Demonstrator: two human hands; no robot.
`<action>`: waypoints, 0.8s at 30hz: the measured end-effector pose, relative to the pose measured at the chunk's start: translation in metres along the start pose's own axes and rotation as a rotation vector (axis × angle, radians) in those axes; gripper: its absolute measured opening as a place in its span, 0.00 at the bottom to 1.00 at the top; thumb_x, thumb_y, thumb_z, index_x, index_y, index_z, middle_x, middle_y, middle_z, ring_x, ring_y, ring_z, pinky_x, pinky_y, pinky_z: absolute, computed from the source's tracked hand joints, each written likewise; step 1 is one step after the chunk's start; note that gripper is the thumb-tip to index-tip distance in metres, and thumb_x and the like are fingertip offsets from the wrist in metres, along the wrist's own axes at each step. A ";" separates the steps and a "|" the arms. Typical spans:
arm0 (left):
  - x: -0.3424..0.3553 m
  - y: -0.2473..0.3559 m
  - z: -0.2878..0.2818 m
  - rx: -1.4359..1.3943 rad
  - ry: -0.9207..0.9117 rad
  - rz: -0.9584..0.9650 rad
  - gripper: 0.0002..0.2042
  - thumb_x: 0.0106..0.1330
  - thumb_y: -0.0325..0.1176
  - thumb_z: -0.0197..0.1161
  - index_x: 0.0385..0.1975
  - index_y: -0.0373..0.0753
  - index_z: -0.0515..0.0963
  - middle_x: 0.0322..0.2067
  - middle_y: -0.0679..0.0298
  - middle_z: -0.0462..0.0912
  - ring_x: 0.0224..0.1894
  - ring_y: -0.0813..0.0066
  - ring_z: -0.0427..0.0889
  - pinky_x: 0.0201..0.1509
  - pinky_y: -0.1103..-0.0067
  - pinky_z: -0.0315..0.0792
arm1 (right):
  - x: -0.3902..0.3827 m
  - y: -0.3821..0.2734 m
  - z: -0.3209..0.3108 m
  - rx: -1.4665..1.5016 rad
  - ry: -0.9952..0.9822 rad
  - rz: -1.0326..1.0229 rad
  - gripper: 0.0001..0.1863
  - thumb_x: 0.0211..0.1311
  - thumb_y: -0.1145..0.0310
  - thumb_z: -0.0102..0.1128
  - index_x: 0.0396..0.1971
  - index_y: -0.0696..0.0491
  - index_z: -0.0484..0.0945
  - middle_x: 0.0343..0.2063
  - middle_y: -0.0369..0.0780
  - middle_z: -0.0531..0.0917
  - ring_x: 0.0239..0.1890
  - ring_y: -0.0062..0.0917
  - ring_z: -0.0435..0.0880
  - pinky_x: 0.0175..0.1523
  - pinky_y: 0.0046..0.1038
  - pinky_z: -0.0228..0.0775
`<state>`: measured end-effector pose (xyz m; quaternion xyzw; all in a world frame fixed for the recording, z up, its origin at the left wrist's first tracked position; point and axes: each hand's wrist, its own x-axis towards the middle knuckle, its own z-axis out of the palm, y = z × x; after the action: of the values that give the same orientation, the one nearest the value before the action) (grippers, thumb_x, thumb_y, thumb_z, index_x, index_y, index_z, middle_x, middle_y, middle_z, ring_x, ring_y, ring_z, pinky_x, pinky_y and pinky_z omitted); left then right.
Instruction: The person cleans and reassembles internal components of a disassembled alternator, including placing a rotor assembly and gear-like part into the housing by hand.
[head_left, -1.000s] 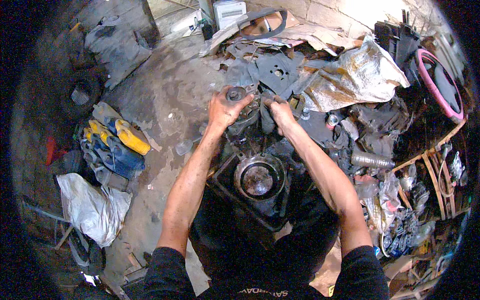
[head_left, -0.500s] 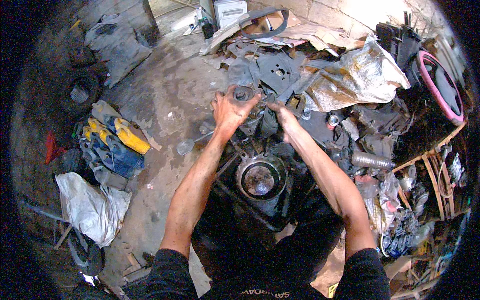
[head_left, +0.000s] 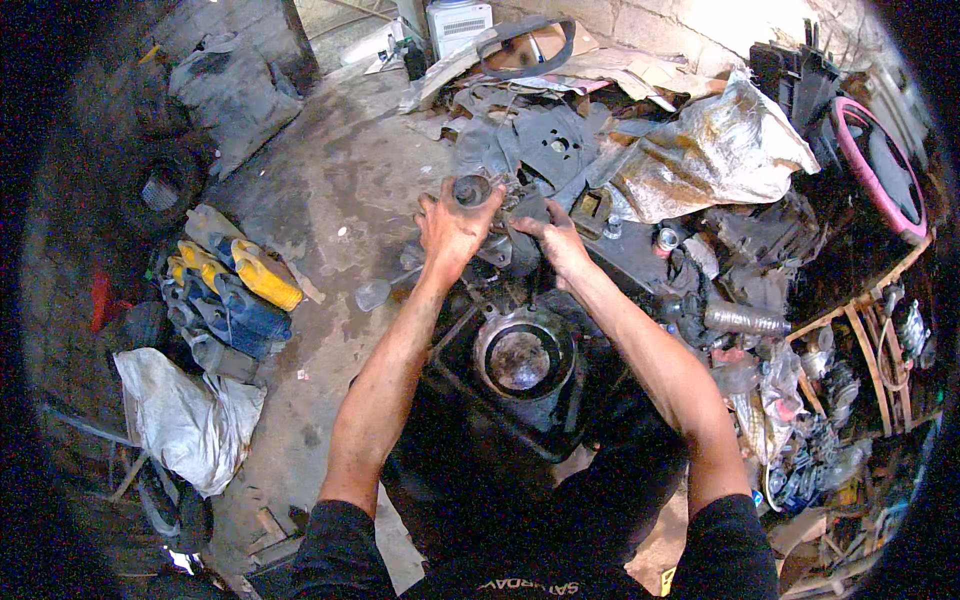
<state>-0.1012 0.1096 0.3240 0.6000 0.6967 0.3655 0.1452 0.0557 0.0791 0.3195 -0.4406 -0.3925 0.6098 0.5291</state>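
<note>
My left hand [head_left: 452,228] is closed around a dark, round, cup-like part [head_left: 471,190], its open end facing up. Close beside it, my right hand [head_left: 558,243] pinches a dark grey, flexible-looking piece, perhaps a cloth [head_left: 530,222], between thumb and fingers. Between the hands lie small dark metal bits too cluttered to make out. Nearer to me, between my legs, sits a blackened metal body with a round ring-shaped opening [head_left: 522,362]. A small clear plastic scoop-like piece [head_left: 373,294] lies on the floor left of my left forearm.
Yellow-and-blue cut containers [head_left: 230,275] and a white sack [head_left: 190,415] lie at left. Dark flat sheets [head_left: 550,140] and a stained silvery sheet [head_left: 710,150] spread ahead. At right are a can [head_left: 665,240], plastic bottles [head_left: 745,319], a pink-rimmed oval [head_left: 880,170] and wooden slats [head_left: 870,360].
My left hand has shifted slightly left with the round part. The right hand has turned and moved slightly left and nearer, and more of the dark grey piece shows.
</note>
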 end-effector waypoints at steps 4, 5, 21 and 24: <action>-0.007 0.008 -0.004 0.028 -0.020 -0.002 0.47 0.47 0.69 0.62 0.60 0.38 0.66 0.52 0.34 0.66 0.58 0.35 0.65 0.61 0.56 0.63 | 0.017 0.016 -0.005 -0.305 0.136 -0.174 0.38 0.43 0.67 0.72 0.57 0.60 0.66 0.49 0.48 0.78 0.48 0.33 0.78 0.54 0.31 0.70; -0.004 0.001 -0.004 0.028 -0.011 0.005 0.46 0.48 0.69 0.61 0.60 0.37 0.66 0.52 0.34 0.66 0.58 0.35 0.65 0.61 0.56 0.63 | 0.035 0.030 -0.013 -0.366 0.111 -0.232 0.39 0.41 0.65 0.72 0.56 0.62 0.67 0.48 0.49 0.79 0.49 0.35 0.78 0.56 0.31 0.69; 0.003 -0.025 -0.001 -0.208 -0.036 -0.029 0.41 0.53 0.66 0.60 0.56 0.36 0.68 0.46 0.28 0.71 0.52 0.34 0.71 0.56 0.56 0.67 | 0.003 -0.028 0.004 -0.554 -0.031 -0.044 0.39 0.49 0.55 0.70 0.56 0.66 0.68 0.49 0.51 0.79 0.52 0.35 0.77 0.57 0.31 0.67; 0.006 -0.025 0.013 -0.226 -0.059 -0.003 0.42 0.53 0.67 0.59 0.57 0.36 0.67 0.47 0.28 0.71 0.51 0.32 0.70 0.55 0.56 0.67 | 0.007 -0.012 0.000 -0.789 0.018 -0.219 0.47 0.40 0.53 0.76 0.57 0.65 0.67 0.48 0.50 0.79 0.50 0.35 0.78 0.57 0.31 0.68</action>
<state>-0.1121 0.1192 0.2996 0.5892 0.6473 0.4237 0.2332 0.0592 0.0877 0.3300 -0.5707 -0.6363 0.3484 0.3848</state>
